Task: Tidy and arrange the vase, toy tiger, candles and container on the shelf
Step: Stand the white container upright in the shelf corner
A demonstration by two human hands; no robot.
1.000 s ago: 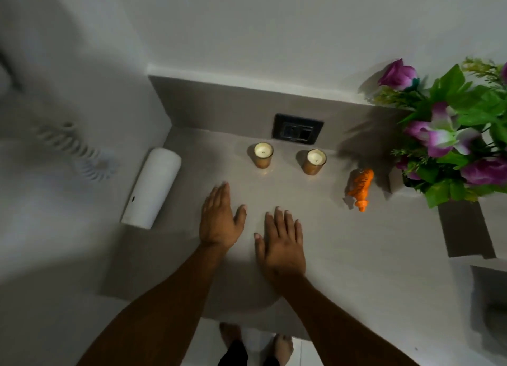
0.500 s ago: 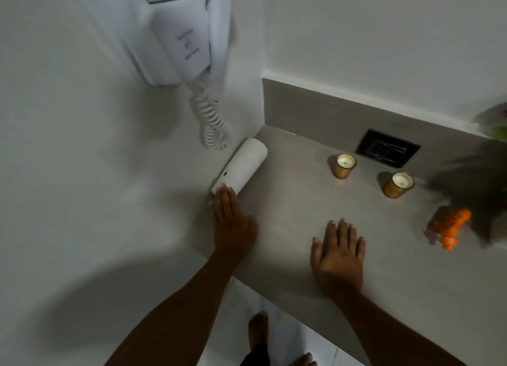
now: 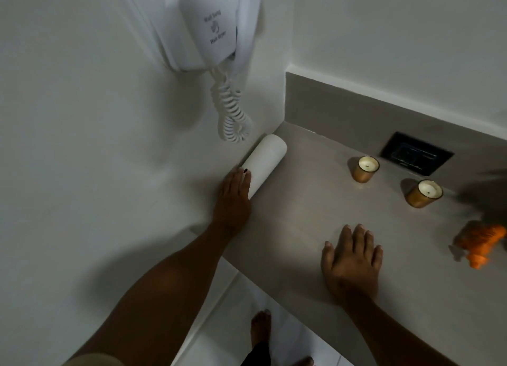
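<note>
A white cylindrical container (image 3: 267, 161) lies on its side against the left wall, at the back left corner of the grey shelf (image 3: 301, 217). My left hand (image 3: 233, 196) rests on its near end, fingers laid over it. My right hand (image 3: 352, 258) lies flat on the shelf, fingers apart, holding nothing. Two candles in amber glasses stand near the back: one (image 3: 365, 169) further left, the other (image 3: 424, 193) to its right. The orange toy tiger (image 3: 480, 242) lies at the right edge of the view. The vase is out of view.
A white wall-mounted hair dryer (image 3: 208, 28) with a coiled cord (image 3: 233, 115) hangs on the left wall above the container. A black socket plate (image 3: 415, 157) sits in the shelf's back panel. My bare feet (image 3: 260, 327) show on the floor below the shelf's front edge.
The view has swung left, so the vase dropped out of sight. My left hand moved left across the shelf onto the container's near end. My right hand stays flat on the shelf.
</note>
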